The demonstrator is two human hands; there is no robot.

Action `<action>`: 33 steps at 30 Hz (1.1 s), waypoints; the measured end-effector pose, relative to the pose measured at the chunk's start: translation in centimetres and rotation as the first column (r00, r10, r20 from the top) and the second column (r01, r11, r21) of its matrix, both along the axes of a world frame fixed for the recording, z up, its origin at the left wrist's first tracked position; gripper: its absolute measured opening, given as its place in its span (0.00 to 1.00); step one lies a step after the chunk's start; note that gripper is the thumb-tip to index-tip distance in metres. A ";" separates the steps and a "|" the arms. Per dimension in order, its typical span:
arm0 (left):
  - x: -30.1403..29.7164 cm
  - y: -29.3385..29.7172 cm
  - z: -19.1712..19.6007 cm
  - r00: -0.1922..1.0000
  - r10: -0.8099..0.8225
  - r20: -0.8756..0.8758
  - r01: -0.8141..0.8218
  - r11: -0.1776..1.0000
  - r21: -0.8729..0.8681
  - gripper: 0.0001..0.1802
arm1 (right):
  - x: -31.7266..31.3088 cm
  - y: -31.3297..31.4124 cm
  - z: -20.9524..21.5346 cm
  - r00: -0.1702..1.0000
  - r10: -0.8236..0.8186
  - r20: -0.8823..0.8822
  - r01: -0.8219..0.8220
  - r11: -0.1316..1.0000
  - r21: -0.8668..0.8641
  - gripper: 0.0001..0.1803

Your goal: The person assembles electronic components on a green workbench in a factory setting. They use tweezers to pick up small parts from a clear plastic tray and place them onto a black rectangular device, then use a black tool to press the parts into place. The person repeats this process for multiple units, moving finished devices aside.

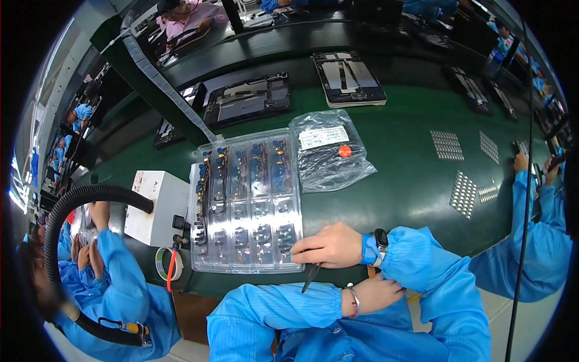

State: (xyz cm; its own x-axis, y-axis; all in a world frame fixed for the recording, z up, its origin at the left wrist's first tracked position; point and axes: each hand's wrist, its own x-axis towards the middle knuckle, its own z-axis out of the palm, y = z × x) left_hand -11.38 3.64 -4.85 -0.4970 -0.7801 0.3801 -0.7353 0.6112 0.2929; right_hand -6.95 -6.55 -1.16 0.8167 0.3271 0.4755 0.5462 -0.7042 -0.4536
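Observation:
A clear plastic tray [246, 208] lies on the green bench, its compartments holding small dark circuit parts with blue and gold bits. My right hand [329, 244], with a watch at the wrist, rests at the tray's lower right edge. It is closed around a slim dark pointed tool, like tweezers [310, 279], whose tip points down toward me. Below it, my left hand [375, 295] lies across my front under the right forearm, a bracelet at its wrist. Its fingers are loosely stretched near the right sleeve, with nothing seen in them.
Behind the tray lie a clear bag [332, 160] with dark contents and opened tablet-like devices [348, 78]. Sheets of small silvery parts [463, 194] are at right. A white box [155, 205] with a black hose [90, 193] and a tape roll [166, 265] stand left. Co-workers sit both sides.

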 end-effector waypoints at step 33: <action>0.8 -0.8 1.1 0.994 -0.078 -0.079 0.081 0.996 0.043 0.18 | -0.6 -2.0 0.2 0.927 -0.294 -0.234 0.368 0.835 0.408 0.17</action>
